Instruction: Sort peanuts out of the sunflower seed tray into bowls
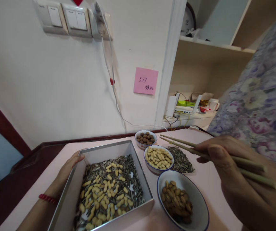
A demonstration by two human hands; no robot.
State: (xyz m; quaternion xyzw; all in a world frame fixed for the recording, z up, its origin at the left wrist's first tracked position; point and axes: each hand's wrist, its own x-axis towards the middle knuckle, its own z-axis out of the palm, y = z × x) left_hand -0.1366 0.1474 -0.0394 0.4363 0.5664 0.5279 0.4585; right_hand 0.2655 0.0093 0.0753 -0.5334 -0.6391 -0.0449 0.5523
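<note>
My left hand (67, 171) rests against the left wall of a square metal tray (99, 153), fingers curled over its far left corner; a red band circles the wrist. The tray holds sunflower seeds mixed with pale peanuts (106, 189). My right hand (243, 179) grips a pair of wooden chopsticks (188, 148), whose tips hang above a pile of sunflower seeds (180, 159) and the middle bowl. Three white bowls stand right of the tray: brown nuts (146, 138) at the back, pale peanuts (158, 158) in the middle, almonds (177, 200) nearest.
The things stand on a pink tabletop (205, 175) with a dark wooden rim against a white wall. The wall carries switches, a hanging white cable (113, 89) and a pink sticky note (145, 81). Shelves with small devices and a mug are at the back right.
</note>
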